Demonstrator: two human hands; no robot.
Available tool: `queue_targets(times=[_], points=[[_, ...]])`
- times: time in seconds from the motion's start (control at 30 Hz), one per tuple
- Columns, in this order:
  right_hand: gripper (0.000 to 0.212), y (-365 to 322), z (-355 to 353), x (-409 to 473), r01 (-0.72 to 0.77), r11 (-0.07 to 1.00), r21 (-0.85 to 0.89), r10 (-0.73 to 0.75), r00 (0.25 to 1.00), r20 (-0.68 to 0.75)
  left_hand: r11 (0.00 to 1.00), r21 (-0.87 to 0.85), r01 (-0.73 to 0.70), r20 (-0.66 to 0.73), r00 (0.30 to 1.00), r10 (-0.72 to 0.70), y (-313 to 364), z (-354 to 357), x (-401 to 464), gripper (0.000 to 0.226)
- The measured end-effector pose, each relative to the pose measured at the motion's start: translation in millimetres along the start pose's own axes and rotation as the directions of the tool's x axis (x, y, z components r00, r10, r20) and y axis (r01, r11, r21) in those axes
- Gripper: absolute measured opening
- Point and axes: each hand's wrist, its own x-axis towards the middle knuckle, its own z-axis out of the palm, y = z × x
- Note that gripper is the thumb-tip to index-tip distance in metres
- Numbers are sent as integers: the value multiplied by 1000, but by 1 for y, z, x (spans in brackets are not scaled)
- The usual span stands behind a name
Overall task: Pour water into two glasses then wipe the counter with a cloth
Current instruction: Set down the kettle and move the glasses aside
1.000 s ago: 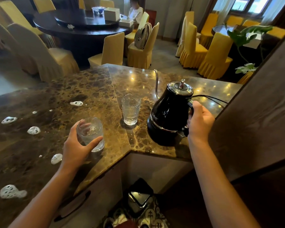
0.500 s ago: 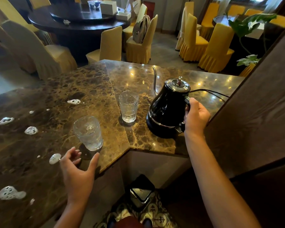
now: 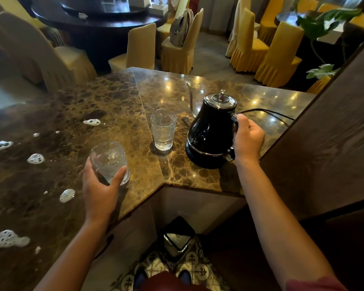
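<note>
fingers (image 3: 119,175) of left hand (image 3: 99,187) wrap the near glass (image 3: 109,162), right hand (image 3: 248,137) grips kettle (image 3: 212,131) handle; foam (image 3: 66,195) left of kettle looks slippery, glass could slide.

You have two glasses on the desk (image 3: 118,97): one (image 3: 163,129) standing at 12 o'clock, one (image 3: 109,161) at 9 o'clock. One black kettle (image 3: 211,131) sits at 3 o'clock. Roughly nine foam patches, the largest (image 3: 10,239) at 8 o'clock, dot the desk. Two hands show.
</note>
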Motion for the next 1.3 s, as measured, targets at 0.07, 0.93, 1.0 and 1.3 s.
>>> queue_targets(times=[0.07,0.93,1.0,1.3], points=[[48,-5,0,2,37,997,-63,-37,999,14,999,-26,-21,18,1000,21,0,1,1,88],[33,-6,-26,-36,211,966,-150,-220,974,-47,989,-63,-135,16,991,136,-3,2,6,62],[35,-15,-27,-45,382,911,-155,-401,908,-120,990,-64,-126,10,992,127,-3,1,6,61],[69,-29,26,-100,576,808,124,-588,776,227,994,-45,-99,-10,995,99,1,1,3,64]])
